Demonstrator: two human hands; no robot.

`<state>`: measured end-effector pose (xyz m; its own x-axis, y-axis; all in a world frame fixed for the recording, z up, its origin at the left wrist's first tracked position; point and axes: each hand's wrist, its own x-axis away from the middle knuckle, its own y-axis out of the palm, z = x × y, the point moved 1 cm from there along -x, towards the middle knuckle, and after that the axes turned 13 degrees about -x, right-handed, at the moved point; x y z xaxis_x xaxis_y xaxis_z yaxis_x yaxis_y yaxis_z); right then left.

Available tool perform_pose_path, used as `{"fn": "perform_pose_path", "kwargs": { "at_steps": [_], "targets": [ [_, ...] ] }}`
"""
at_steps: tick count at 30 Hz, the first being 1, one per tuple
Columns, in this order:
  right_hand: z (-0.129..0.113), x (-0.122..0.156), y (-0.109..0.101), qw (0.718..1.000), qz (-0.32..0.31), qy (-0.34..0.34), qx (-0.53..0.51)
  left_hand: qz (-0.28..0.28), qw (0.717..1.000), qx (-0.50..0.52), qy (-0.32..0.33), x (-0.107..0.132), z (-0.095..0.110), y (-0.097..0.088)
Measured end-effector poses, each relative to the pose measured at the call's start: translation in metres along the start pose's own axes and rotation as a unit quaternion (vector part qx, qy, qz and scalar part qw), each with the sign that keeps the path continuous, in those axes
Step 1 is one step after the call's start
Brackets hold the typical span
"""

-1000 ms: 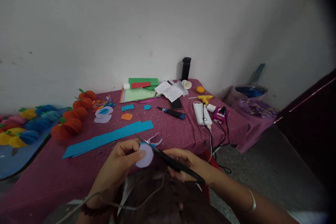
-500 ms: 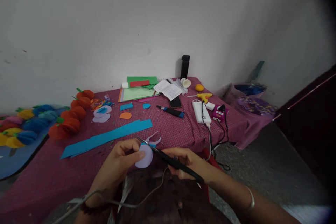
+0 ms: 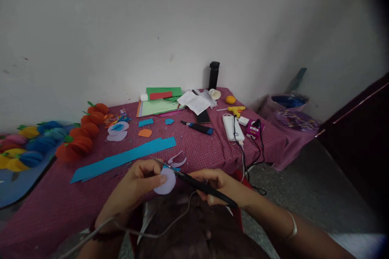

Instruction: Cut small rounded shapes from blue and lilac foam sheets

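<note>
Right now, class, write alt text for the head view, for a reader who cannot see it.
The left hand pinches a pale paper disc while the right hand holds black scissors at its edge, before a pink table strewn with blue paper strips and orange paper pumpkins.

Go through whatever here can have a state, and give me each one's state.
left hand, pinching the pale paper disc.
pale paper disc, held off the table, flat face up.
right hand, closed round the scissors.
scissors, blades at the disc's top edge; gap too small to tell.
black flask, upright, cap on.
power bank, lying flat, cable plugged in.
glue gun, lying on its side.
blue paper strip, lying flat.
</note>
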<state>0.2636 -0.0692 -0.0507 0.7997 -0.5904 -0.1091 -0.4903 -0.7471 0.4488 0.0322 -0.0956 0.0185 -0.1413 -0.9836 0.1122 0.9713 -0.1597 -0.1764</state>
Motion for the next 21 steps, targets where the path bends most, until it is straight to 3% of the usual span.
{"fn": "perform_pose_path", "kwargs": {
  "at_steps": [6, 12, 18, 21],
  "targets": [
    [-0.004, 0.001, -0.003, 1.0, -0.003, 0.023, -0.007, 0.005, 0.999, 0.034, -0.041, 0.0, -0.004, -0.002],
    [-0.014, 0.001, -0.006, 0.999, -0.013, 0.05, -0.004, -0.054, 0.994, 0.067, -0.069, -0.005, -0.006, -0.001],
    [-0.017, 0.001, -0.007, 0.999, -0.013, 0.052, 0.005, -0.047, 0.996, 0.054, -0.052, -0.01, -0.008, -0.003],
    [-0.017, 0.001, -0.006, 0.999, -0.017, 0.05, 0.005, -0.075, 0.995, 0.051, -0.049, -0.009, -0.011, -0.005]
  ]
}}
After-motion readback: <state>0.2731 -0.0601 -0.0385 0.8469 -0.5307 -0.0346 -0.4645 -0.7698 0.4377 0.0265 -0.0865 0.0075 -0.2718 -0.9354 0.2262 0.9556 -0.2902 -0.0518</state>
